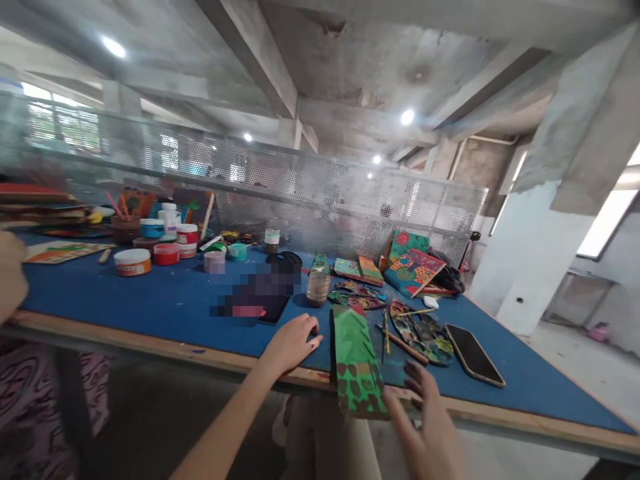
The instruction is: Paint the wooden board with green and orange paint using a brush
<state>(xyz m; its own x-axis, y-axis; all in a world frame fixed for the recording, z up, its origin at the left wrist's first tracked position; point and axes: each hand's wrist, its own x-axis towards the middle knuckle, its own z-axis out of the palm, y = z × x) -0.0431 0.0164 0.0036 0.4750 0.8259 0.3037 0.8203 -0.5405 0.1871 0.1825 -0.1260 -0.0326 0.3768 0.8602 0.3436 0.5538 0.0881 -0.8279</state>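
A painted board, green with dark brown patches at its near end, juts over the table's front edge. My left hand rests on the tabletop just left of it, fingers loosely bent with a gap before the thumb; I see nothing held. On the other side, my right hand is slightly blurred, fingers apart, its thumb close to the board's lower right edge; whether they touch I cannot tell. Beside the board lie thin paintbrushes and a paint-smeared palette. A jar of cloudy water stands beyond my left hand.
The blue tabletop carries paint tubs at left and a phone at right. Painted panels lean near a perforated metal screen. Another person's arm enters at far left.
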